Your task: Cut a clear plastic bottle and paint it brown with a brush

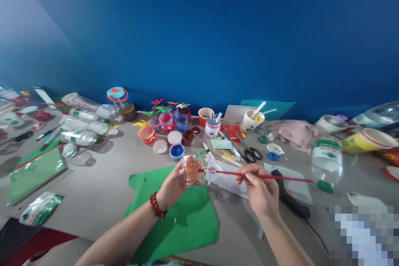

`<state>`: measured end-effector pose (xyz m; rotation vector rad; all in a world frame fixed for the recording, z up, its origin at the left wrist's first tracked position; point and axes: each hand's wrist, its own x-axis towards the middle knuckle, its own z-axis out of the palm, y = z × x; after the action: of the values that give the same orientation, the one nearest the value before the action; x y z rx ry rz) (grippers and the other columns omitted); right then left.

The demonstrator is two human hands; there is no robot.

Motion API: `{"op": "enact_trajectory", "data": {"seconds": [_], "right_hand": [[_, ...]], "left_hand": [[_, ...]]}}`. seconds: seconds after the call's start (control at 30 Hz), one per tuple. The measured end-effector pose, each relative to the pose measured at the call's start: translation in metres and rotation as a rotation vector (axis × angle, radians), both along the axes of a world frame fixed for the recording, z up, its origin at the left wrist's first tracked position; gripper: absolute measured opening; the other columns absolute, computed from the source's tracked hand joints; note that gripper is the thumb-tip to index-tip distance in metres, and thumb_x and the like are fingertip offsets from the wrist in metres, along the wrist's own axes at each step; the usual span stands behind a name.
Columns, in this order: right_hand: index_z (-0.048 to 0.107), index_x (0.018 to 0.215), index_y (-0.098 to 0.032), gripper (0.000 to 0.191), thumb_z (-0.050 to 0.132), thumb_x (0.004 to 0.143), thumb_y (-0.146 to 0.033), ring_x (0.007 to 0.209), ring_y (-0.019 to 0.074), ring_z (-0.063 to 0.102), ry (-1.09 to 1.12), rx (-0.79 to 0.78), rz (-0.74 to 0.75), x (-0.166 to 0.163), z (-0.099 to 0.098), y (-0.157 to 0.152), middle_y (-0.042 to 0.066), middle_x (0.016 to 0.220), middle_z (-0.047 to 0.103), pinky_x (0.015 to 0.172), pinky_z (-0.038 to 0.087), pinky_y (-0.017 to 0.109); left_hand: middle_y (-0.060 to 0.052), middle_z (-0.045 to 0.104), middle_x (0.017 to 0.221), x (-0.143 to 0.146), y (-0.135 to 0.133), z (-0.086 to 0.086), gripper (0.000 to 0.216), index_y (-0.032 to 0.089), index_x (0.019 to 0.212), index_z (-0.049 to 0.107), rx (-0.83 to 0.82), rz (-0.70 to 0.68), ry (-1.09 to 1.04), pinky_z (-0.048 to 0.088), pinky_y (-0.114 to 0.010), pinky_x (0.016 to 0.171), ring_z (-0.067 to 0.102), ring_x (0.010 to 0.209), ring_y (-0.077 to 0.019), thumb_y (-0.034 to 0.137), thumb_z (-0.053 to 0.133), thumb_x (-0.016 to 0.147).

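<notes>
My left hand, with a beaded bracelet at the wrist, grips a piece of clear plastic bottle partly coated in orange-brown paint. In my right hand is a paintbrush with a long red handle, pinched between thumb and fingers. Its bristles touch or nearly touch the painted side of the bottle piece. Beneath my left hand lies a green sheet. Just beyond are a jar of blue paint and a jar of brown paint.
Painted cups with paper leaves stand behind the jars. Scissors, pens and paper scraps lie to the right, near a black glue gun with a cord. A large bottle stands farther right. Several plastic bottles lie at left.
</notes>
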<state>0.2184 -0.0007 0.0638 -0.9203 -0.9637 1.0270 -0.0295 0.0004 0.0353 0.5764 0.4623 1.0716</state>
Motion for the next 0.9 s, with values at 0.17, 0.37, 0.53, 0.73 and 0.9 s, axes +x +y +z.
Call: {"op": "enact_trajectory", "data": {"seconds": [0.17, 0.37, 0.53, 0.73, 0.9], "right_hand": [[0.072, 0.070, -0.018, 0.009, 0.065, 0.075, -0.017, 0.053, 0.0156, 0.064, -0.011, 0.001, -0.041, 0.0028, 0.0010, 0.0034, 0.003, 0.062, 0.070, 0.049, 0.050, 0.025], [0.073, 0.073, -0.020, 0.010, 0.064, 0.077, -0.017, 0.056, 0.0156, 0.065, 0.022, 0.033, 0.022, -0.0020, 0.0034, -0.0033, 0.002, 0.061, 0.069, 0.051, 0.050, 0.023], [0.073, 0.071, -0.019, 0.010, 0.065, 0.077, -0.017, 0.056, 0.0162, 0.065, -0.017, 0.000, -0.001, -0.0007, 0.0010, -0.0026, 0.003, 0.063, 0.069, 0.052, 0.051, 0.026], [0.073, 0.072, -0.019, 0.010, 0.064, 0.077, -0.017, 0.056, 0.0166, 0.064, 0.013, 0.043, 0.000, -0.0010, 0.0034, -0.0032, 0.002, 0.060, 0.068, 0.050, 0.050, 0.025], [0.073, 0.074, -0.019, 0.010, 0.064, 0.079, -0.018, 0.058, 0.0170, 0.064, -0.026, 0.014, 0.050, -0.0029, 0.0000, -0.0054, 0.003, 0.062, 0.069, 0.051, 0.050, 0.026]], "left_hand": [[-0.009, 0.066, 0.129, -0.0019, -0.0004, -0.0021, 0.044, 0.023, 0.132, 0.059, -0.033, 0.032, 0.007, 0.052, -0.045, 0.094, 0.063, 0.116, -0.0289, 0.032, 0.063, 0.089], [-0.009, 0.067, 0.126, -0.0019, 0.0010, -0.0057, 0.045, 0.022, 0.132, 0.060, -0.023, 0.036, 0.011, 0.052, -0.043, 0.090, 0.064, 0.111, -0.0283, 0.033, 0.063, 0.088], [-0.009, 0.067, 0.127, -0.0031, 0.0012, -0.0086, 0.045, 0.023, 0.132, 0.060, -0.024, 0.038, -0.005, 0.051, -0.043, 0.092, 0.063, 0.113, -0.0286, 0.032, 0.060, 0.088], [-0.009, 0.066, 0.129, -0.0029, 0.0011, -0.0073, 0.045, 0.022, 0.133, 0.060, -0.048, 0.049, -0.016, 0.051, -0.044, 0.091, 0.063, 0.113, -0.0287, 0.031, 0.059, 0.089], [-0.009, 0.067, 0.128, -0.0016, 0.0011, -0.0067, 0.046, 0.022, 0.133, 0.060, -0.054, 0.047, -0.047, 0.052, -0.043, 0.090, 0.064, 0.108, -0.0268, 0.030, 0.060, 0.088]]}}
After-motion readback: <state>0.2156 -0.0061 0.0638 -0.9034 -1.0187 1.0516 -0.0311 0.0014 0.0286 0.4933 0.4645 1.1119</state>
